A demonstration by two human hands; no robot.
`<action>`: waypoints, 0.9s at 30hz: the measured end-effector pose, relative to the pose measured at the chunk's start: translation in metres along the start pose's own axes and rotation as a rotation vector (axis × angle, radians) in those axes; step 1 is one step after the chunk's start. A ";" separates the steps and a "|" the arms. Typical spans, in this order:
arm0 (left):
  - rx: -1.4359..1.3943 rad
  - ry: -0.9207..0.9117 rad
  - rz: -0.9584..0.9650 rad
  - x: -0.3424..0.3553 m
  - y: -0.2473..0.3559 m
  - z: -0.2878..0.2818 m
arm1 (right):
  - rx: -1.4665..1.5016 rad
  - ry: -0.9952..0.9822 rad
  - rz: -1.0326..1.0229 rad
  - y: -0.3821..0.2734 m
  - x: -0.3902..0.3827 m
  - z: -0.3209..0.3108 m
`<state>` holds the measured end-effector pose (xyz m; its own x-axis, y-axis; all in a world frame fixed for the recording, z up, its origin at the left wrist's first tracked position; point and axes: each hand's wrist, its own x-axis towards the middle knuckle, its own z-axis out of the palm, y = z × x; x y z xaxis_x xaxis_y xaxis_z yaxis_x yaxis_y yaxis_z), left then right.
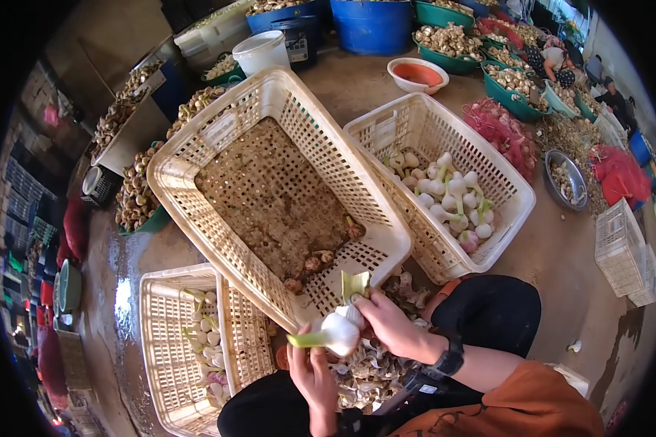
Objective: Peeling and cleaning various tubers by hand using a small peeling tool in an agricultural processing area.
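My left hand (315,380) is closed round a white garlic bulb (340,333) whose green stem points left. From the other side my right hand (395,326) grips a strip of garlic skin (355,287), green at its upper end and pale near the bulb; whether it is still joined to the bulb I cannot tell. Just beyond both hands a large off-white basket (169,191) lies tilted, with a few brownish unpeeled garlic bulbs (318,260) at its near end. Loose garlic skins (368,382) are heaped below my hands, between my knees.
A basket (521,211) at the right holds clean bulbs (455,195); another basket (149,349) at the left holds more. Green tubs of unpeeled garlic (448,44), a blue barrel (370,28) and a white bucket (261,52) stand behind. Other people (559,62) sit far right.
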<state>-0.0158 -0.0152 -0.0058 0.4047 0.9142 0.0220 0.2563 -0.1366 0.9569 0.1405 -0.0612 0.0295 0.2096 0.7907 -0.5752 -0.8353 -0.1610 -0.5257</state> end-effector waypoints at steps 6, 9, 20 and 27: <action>-0.851 0.115 -0.342 -0.008 0.036 0.011 | -0.742 -0.223 -0.583 0.011 -0.010 -0.001; -1.204 0.072 -0.400 -0.001 0.041 0.003 | -0.847 0.055 -0.333 -0.018 0.014 -0.044; -0.336 -0.208 -0.044 0.012 0.054 0.007 | -1.306 -0.359 -0.580 -0.005 -0.006 -0.010; 0.447 0.079 0.359 -0.006 0.041 0.017 | -1.068 -0.181 -0.789 -0.011 -0.015 0.000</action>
<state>0.0069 -0.0329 0.0284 0.4721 0.8045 0.3606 0.4679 -0.5753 0.6709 0.1462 -0.0714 0.0442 0.3089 0.9386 0.1540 0.2983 0.0581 -0.9527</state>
